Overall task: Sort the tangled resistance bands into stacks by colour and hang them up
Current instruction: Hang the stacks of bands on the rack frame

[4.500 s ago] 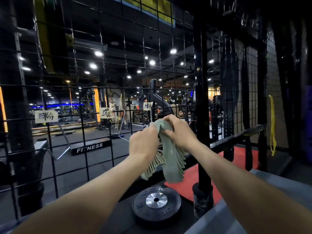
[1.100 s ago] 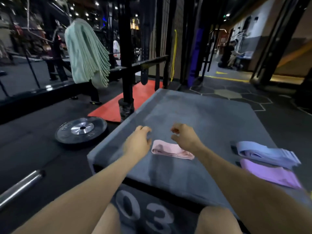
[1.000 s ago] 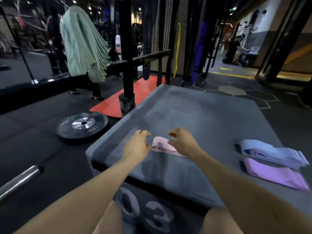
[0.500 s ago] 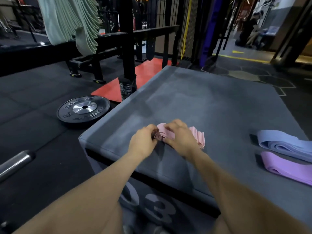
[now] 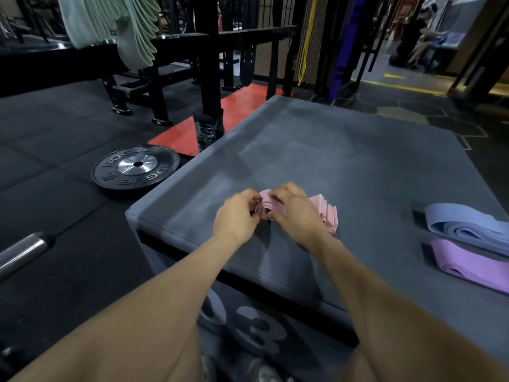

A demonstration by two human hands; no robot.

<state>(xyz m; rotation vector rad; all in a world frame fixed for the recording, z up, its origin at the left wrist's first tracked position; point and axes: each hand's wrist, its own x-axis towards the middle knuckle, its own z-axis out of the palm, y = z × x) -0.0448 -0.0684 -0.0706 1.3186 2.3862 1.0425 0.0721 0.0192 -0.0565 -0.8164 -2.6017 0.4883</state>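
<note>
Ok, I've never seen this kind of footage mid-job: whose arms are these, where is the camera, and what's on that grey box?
The camera sits on a person's head, looking down at their own bare arms. The left hand and right hand both grip a pink band stack on the grey padded box. To the right lie a blue band stack and a purple band stack. A green band bundle hangs on the rack at upper left. A weight plate lies on the floor.

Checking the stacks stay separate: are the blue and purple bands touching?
Apart. The head view shows grey box top between the blue bands and purple bands.
</note>
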